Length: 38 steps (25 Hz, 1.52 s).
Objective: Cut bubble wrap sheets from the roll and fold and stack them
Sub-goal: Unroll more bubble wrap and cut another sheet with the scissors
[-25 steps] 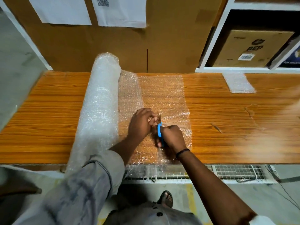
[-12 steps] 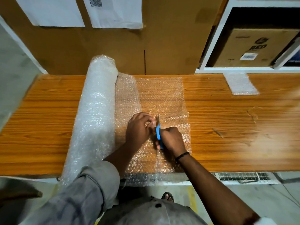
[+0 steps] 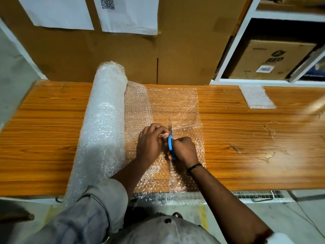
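- Brown cardboard (image 3: 184, 50) covers the whole back wall behind the workspace, with two white paper sheets (image 3: 58, 13) stuck on it up top. One has a QR-type code.
- Wood-grain table (image 3: 246, 141) runs the full width, orange-brown, with a few scuffs on its right half.
- White shelf unit (image 3: 233, 50) stands at the back right, with a cardboard box (image 3: 274, 60) marked "RED" sitting in it.
- The roll of bubble wrap (image 3: 103, 124) is fat and lies front to back across the left part of the table. Its near end hangs past the table edge.
- A sheet (image 3: 172, 104) is unrolled from it and lies flat on the table just right of the roll, with the near end drooping over the front edge. A crinkled line runs up it from the near edge to the scissors.
- One folded piece (image 3: 256, 97) of bubble wrap sits well apart at the back right of the table.
- The left hand (image 3: 149, 143) has its fingers curled, pinching the sheet right beside the blade. A grey sleeve (image 3: 98, 208) is rolled up on that arm.
- The right hand (image 3: 184, 148) is wrapped around the blue handle of the scissors (image 3: 170, 143), blade tip pointing away toward the back. Can't tell how far apart the blades are.
- A thin black wristband (image 3: 194, 166) is on the right wrist.
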### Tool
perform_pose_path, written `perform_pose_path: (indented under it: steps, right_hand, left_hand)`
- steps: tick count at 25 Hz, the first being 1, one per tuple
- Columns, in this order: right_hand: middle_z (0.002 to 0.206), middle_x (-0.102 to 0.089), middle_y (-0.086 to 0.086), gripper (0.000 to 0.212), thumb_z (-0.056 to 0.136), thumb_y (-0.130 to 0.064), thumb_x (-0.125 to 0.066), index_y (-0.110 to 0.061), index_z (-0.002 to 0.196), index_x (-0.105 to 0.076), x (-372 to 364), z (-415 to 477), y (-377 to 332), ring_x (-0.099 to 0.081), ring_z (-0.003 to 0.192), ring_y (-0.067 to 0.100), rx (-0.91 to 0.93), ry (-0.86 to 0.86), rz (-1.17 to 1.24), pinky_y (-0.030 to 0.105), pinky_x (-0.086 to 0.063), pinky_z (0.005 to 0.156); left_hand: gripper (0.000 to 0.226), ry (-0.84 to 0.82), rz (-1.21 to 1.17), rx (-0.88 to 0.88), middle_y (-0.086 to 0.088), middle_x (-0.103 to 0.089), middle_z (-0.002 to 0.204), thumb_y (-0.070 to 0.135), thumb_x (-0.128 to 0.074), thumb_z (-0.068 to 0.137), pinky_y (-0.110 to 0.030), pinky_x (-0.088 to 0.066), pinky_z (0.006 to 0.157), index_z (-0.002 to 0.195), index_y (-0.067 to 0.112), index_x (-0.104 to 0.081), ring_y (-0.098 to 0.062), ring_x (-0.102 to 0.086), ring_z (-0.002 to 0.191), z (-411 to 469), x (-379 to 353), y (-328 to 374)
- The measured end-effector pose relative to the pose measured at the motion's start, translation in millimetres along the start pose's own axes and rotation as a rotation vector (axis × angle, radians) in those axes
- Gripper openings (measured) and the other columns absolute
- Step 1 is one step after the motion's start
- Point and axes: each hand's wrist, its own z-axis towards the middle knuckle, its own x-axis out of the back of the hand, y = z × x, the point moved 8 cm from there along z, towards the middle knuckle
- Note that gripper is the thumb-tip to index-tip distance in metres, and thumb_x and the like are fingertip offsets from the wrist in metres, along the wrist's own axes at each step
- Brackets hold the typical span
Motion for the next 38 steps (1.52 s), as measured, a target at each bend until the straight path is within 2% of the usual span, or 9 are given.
perform_pose_path:
  steps: [4, 9, 13, 17, 21, 25, 30, 33, 38]
  right_hand:
    - [0.062, -0.073, 0.012, 0.035, 0.092, -0.026, -0.066, 0.002, 0.074, -0.075, -1.7, 8.8, 7.2, -0.061, 0.044, 0.014, -0.041, 0.01, -0.006, 0.018, -0.043, 0.044]
    - [0.058, -0.069, 0.017, 0.043, 0.093, -0.029, -0.067, 0.01, 0.077, -0.075, 0.4, 18.0, 0.9, -0.058, 0.04, 0.02, -0.064, -0.019, 0.139, 0.018, -0.04, 0.04]
    - [0.063, -0.073, 0.016, 0.046, 0.088, -0.04, -0.07, 0.004, 0.075, -0.077, -3.5, 30.2, -2.3, -0.064, 0.051, 0.023, -0.058, -0.012, 0.093, 0.027, -0.048, 0.052]
    - [0.066, -0.074, 0.017, 0.041, 0.082, -0.039, -0.073, 0.002, 0.077, -0.077, -4.2, 35.1, -2.9, -0.068, 0.055, 0.025, -0.071, -0.015, 0.132, 0.034, -0.054, 0.062]
    - [0.069, -0.073, 0.023, 0.042, 0.075, -0.041, -0.074, 0.001, 0.076, -0.077, -0.9, 39.9, -9.3, -0.064, 0.053, 0.027, -0.08, -0.025, 0.177, 0.031, -0.05, 0.056]
    - [0.061, -0.07, 0.017, 0.046, 0.06, -0.035, -0.059, 0.002, 0.08, -0.078, 1.4, 47.8, -14.8, -0.061, 0.051, 0.026, -0.044, 0.014, 0.115, 0.026, -0.042, 0.049]
    - [0.066, -0.074, 0.016, 0.034, 0.072, -0.039, -0.072, -0.006, 0.078, -0.08, 3.2, 63.3, -11.9, -0.065, 0.055, 0.026, -0.061, 0.025, 0.129, 0.029, -0.048, 0.055]
    - [0.063, -0.07, 0.019, 0.027, 0.076, -0.032, -0.068, -0.008, 0.077, -0.081, 5.8, 69.2, -18.0, -0.062, 0.052, 0.026, -0.027, 0.025, 0.143, 0.028, -0.047, 0.054]
    - [0.067, -0.074, 0.02, 0.046, 0.061, -0.04, -0.067, 0.0, 0.082, -0.078, 5.6, 87.3, -17.5, -0.066, 0.056, 0.03, -0.036, 0.05, 0.124, 0.042, -0.057, 0.06]
  left_hand:
    - [0.019, -0.002, 0.007, 0.012, 0.009, -0.057, 0.111, 0.028, -0.054, 0.094, -0.036, -0.043, 0.081, 0.109, 0.033, -0.064, -0.016, -0.049, 0.099, -0.8, 0.9, -1.3]
    - [0.031, -0.015, 0.0, 0.017, 0.006, -0.058, 0.12, 0.014, -0.062, 0.094, -0.038, -0.042, 0.089, 0.121, 0.028, -0.064, -0.02, -0.052, 0.11, -1.2, -0.9, -3.6]
    - [0.034, -0.035, 0.009, 0.046, 0.002, -0.06, 0.126, 0.017, -0.06, 0.096, -0.038, -0.04, 0.093, 0.129, 0.019, -0.064, -0.023, -0.052, 0.117, -0.9, -3.9, -7.6]
    - [0.029, -0.028, -0.003, 0.044, 0.004, -0.061, 0.122, 0.021, -0.061, 0.097, -0.04, -0.043, 0.091, 0.126, 0.021, -0.064, -0.021, -0.052, 0.114, -1.2, -3.8, -7.8]
    - [0.019, -0.022, -0.032, 0.031, 0.009, -0.06, 0.116, 0.026, -0.061, 0.099, -0.039, -0.045, 0.087, 0.118, 0.027, -0.064, -0.018, -0.052, 0.109, -1.5, -3.6, -6.1]
    - [0.019, -0.004, -0.048, 0.035, 0.007, -0.06, 0.115, 0.024, -0.063, 0.098, -0.039, -0.044, 0.085, 0.117, 0.026, -0.066, -0.018, -0.052, 0.107, -1.8, -1.3, -5.3]
    - [0.014, 0.005, -0.078, 0.033, 0.007, -0.061, 0.115, 0.032, -0.062, 0.101, -0.039, -0.045, 0.083, 0.113, 0.029, -0.067, -0.017, -0.052, 0.106, -2.2, -0.3, -4.9]
    - [0.012, 0.005, -0.088, 0.036, 0.008, -0.061, 0.113, 0.035, -0.061, 0.101, -0.039, -0.046, 0.082, 0.11, 0.031, -0.067, -0.016, -0.052, 0.104, -1.9, -0.2, -5.3]
    - [0.011, 0.013, -0.076, 0.019, 0.009, -0.061, 0.111, 0.036, -0.061, 0.101, -0.04, -0.047, 0.081, 0.109, 0.033, -0.067, -0.015, -0.051, 0.103, -1.2, 0.5, -3.4]
